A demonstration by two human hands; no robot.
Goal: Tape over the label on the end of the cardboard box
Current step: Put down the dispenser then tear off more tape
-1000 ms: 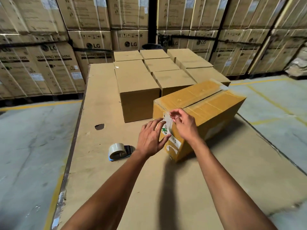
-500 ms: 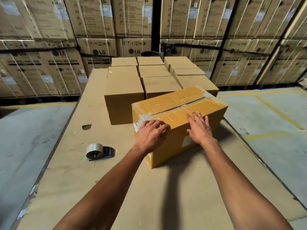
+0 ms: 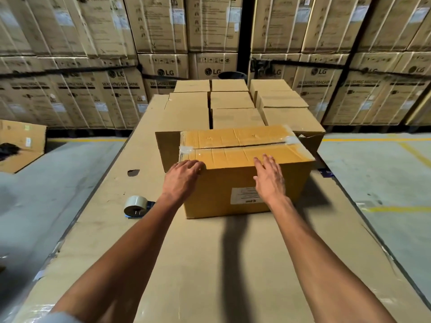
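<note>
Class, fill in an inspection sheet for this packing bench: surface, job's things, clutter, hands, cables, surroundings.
Surface: cardboard-covered bench, hole near the left edge.
Job's things: box, top seam taped, white label on the near side; tape roll left of it, untouched.
Clutter: plain cartons stacked behind the box.
Hands: left hand on the box's near left corner; right hand flat on the near top edge; both empty.
Cables: nothing seen.
Surroundings: stacked washing machine cartons, concrete floor with yellow lines.
</note>
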